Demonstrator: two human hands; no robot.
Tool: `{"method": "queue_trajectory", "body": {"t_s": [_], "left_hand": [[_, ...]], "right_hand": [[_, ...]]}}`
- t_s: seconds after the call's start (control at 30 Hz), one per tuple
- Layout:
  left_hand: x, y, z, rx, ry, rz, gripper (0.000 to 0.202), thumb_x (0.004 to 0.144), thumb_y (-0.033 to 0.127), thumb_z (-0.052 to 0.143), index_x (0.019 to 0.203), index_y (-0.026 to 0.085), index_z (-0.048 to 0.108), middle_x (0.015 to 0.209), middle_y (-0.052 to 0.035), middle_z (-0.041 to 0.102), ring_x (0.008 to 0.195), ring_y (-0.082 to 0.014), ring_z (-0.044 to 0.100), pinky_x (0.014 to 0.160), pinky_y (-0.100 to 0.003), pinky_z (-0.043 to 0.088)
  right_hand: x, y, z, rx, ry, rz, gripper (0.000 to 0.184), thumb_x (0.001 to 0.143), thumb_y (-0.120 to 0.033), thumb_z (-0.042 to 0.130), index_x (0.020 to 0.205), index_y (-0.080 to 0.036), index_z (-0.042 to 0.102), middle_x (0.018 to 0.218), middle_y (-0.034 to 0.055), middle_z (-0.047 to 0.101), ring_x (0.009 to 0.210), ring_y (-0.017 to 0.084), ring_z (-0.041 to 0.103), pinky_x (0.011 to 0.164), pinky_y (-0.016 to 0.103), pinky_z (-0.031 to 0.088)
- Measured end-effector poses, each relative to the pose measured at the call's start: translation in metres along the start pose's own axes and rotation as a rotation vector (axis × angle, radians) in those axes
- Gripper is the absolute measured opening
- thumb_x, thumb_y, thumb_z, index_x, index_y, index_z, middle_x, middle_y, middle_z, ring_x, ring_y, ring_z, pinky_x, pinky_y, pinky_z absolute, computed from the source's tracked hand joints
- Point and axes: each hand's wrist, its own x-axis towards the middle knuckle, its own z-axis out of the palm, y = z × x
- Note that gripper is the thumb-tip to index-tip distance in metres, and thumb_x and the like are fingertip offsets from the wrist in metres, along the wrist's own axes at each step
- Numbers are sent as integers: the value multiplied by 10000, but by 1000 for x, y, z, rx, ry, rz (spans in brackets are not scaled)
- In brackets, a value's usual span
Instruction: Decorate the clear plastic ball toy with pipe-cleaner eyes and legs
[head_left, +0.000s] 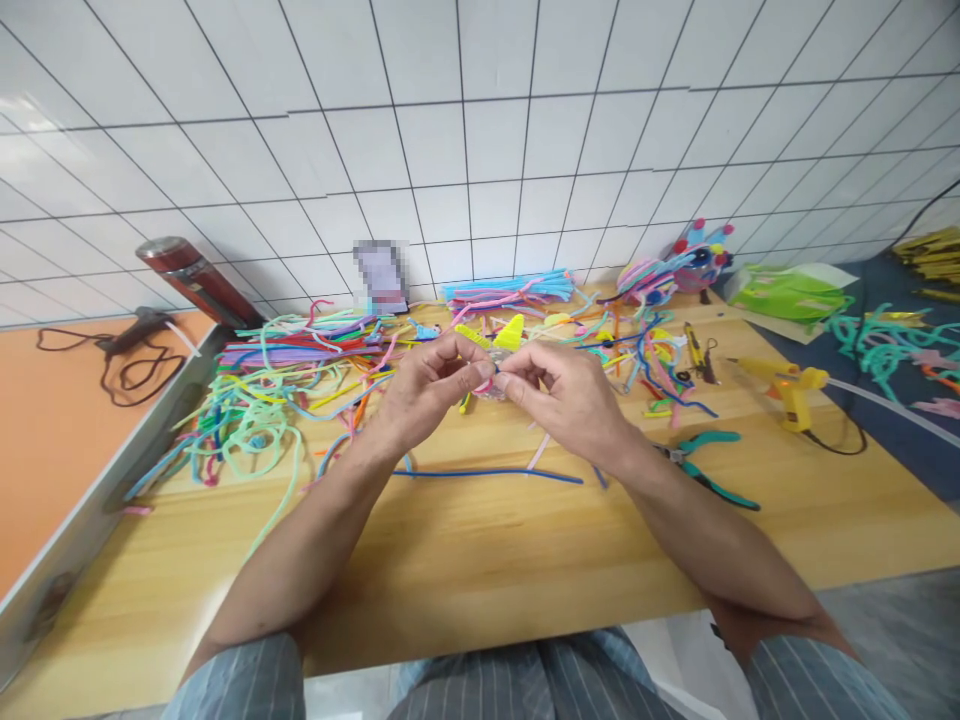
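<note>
Over the middle of the wooden table, my left hand (427, 390) and my right hand (570, 395) meet fingertip to fingertip, both closed in a pinch. Between them is a small craft figure (510, 333) with yellow fuzzy flaps sticking up, a clear-looking body and a bit of pink. My fingers hide much of it, and the tiny part right at the fingertips is too small to name. Just below my hands, a long blue pipe cleaner (487, 472) lies flat. Teal-handled pliers (709, 470) rest beside my right forearm.
Loose pipe cleaners (262, 430) spread at left, with a blue bundle (510, 288) behind. A yellow glue gun (795, 395) stands at right, its cord trailing. Along the wall are a red thermos (199, 280), a phone (382, 275) and a decorated craft piece (697, 262).
</note>
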Motion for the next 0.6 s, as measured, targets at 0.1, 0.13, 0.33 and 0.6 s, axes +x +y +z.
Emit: {"method": "queue_trajectory", "body": {"t_s": [0.1,0.13,0.33,0.6], "left_hand": [[0,-6,13,-271,65,-96,417,757,503,952,811,188,684,582,66,518,480,-57,367,488,-207,299],[1,-7,16,-332,70,-128,443,732,508,967,805,187,669,556,78,485,468,-53,350,483,-202,294],[1,-6,16,-501,-74,-268,458,727,439,983,752,168,614,576,73,498,444,-30,348,465,-181,271],[-1,-9,12,-643,-238,-407,436,751,346,985,761,156,593,649,57,530,455,-9,341,461,-158,271]], "right_hand": [[-1,-1,4,82,50,51,127,953,-246,700,834,-205,711,725,-21,734,610,114,573,614,261,424],[-1,-1,4,90,54,57,130,953,-250,700,832,-204,706,737,-19,744,614,115,585,612,259,430],[-1,-5,-7,-66,74,-158,50,993,-245,710,976,-211,742,833,8,766,716,141,662,691,272,506],[-6,-7,-15,-211,71,-310,193,995,-88,629,1049,-233,745,907,20,799,805,165,737,777,288,568]]}}
